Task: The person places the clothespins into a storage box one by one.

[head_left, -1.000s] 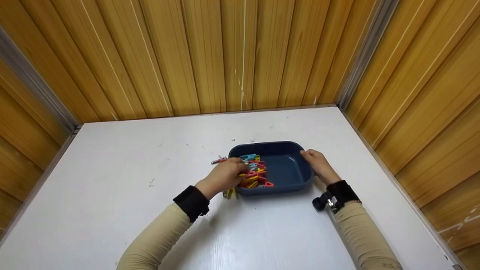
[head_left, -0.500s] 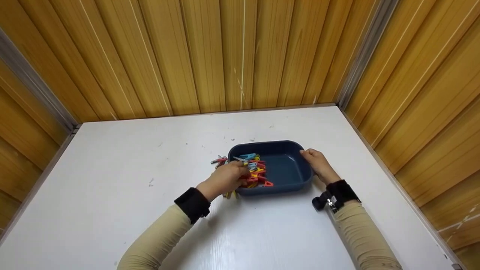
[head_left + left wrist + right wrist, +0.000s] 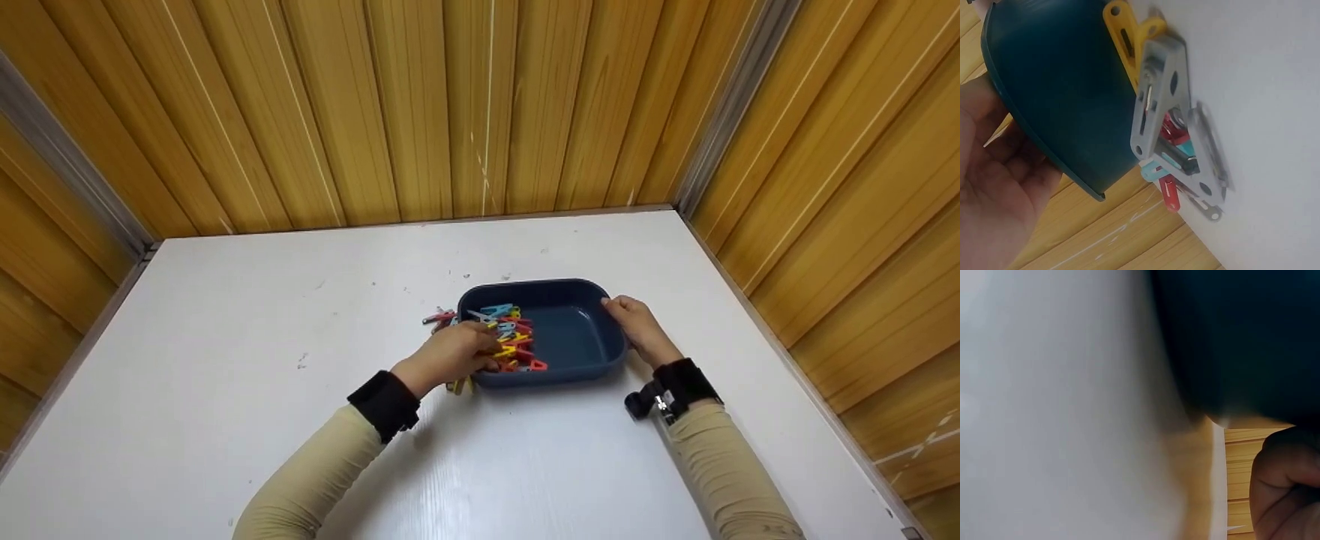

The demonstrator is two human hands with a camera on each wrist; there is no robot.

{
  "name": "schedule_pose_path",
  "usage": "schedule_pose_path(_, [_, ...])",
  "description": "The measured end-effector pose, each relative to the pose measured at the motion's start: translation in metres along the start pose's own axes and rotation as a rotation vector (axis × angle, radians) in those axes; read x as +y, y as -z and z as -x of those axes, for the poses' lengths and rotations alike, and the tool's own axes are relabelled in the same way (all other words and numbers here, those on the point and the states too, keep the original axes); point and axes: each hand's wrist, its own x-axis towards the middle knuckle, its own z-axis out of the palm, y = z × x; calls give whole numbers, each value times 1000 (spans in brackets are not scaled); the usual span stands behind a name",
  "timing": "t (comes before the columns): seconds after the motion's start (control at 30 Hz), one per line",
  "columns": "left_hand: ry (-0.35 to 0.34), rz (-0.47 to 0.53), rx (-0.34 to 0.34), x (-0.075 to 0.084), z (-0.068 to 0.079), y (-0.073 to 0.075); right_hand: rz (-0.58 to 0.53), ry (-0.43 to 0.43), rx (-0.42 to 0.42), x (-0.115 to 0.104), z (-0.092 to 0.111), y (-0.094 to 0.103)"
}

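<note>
A dark blue plastic bin point(image 3: 577, 373) stands on the white table, with several red, yellow and blue clothespins point(image 3: 517, 337) heaped in its left part. My left hand point(image 3: 454, 352) reaches over the bin's left rim, its fingers bent down among the clothespins. The fingertips are hidden, so a hold on any one clothespin cannot be made out. In the left wrist view, a grey clothespin point(image 3: 1157, 101) and a yellow clothespin point(image 3: 1123, 39) lie outside, against the bin's wall. My right hand point(image 3: 637, 326) grips the bin's right end, thumb over the rim.
Wood-patterned panels point(image 3: 420, 112) wall in the back and both sides of the white table point(image 3: 262, 315). More loose clothespins point(image 3: 439, 318) lie just outside the bin's left end. The bin's right half shows bare floor.
Clothespins under my left fingers have shifted, with a yellow one now showing beside the fingers. The left hand dipped slightly along the rim; the right hand and bin stay nearly where they were.
</note>
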Motion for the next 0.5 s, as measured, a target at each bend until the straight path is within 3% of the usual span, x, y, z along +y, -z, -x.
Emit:
schedule_pose_path(0.1, [54, 67, 28, -3, 3, 9, 2, 9, 10, 1, 0, 0])
schedule_pose_path(0.2, [125, 89, 103, -9, 7, 23, 3, 22, 20, 1, 1, -1])
schedule_pose_path(0.33, [210, 55, 189, -23, 14, 41, -1, 31, 20, -1, 3, -1])
schedule_pose_path(0.5, [309, 61, 189, -43, 21, 50, -4, 31, 20, -2, 2, -2])
